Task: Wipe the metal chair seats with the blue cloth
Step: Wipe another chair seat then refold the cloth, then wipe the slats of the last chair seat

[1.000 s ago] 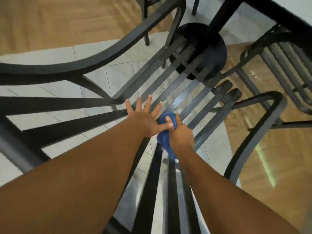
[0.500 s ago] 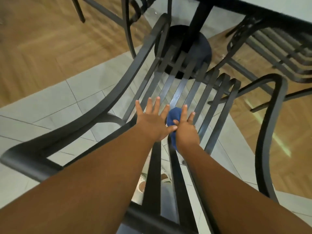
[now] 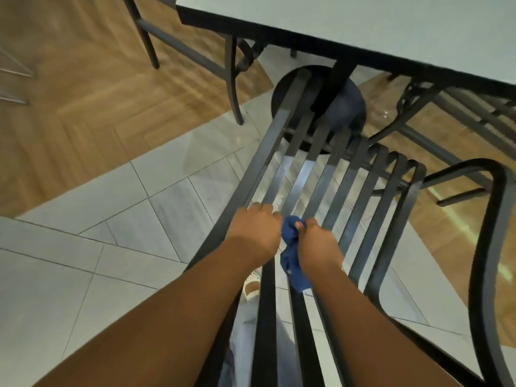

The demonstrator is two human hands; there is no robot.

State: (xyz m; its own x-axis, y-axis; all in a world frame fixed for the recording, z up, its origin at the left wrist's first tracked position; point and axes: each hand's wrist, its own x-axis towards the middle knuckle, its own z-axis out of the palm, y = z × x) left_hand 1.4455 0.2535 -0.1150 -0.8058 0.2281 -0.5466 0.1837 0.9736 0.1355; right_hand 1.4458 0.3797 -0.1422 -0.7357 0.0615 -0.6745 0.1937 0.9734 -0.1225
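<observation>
Your right hand [image 3: 318, 243] grips the bunched blue cloth [image 3: 291, 252] on the slatted metal chair seat [image 3: 354, 188] — its tail hangs down between your wrists. Your left hand [image 3: 255, 236], fingers curled (whether round a slat, you can't tell), sits just beside the cloth.

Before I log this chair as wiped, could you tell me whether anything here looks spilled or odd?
Yes: small clear droplets glint on the floor near the table base, like spilled water. The chair slats ahead of the blue cloth shine as if damp. Nothing looks damaged.
</observation>
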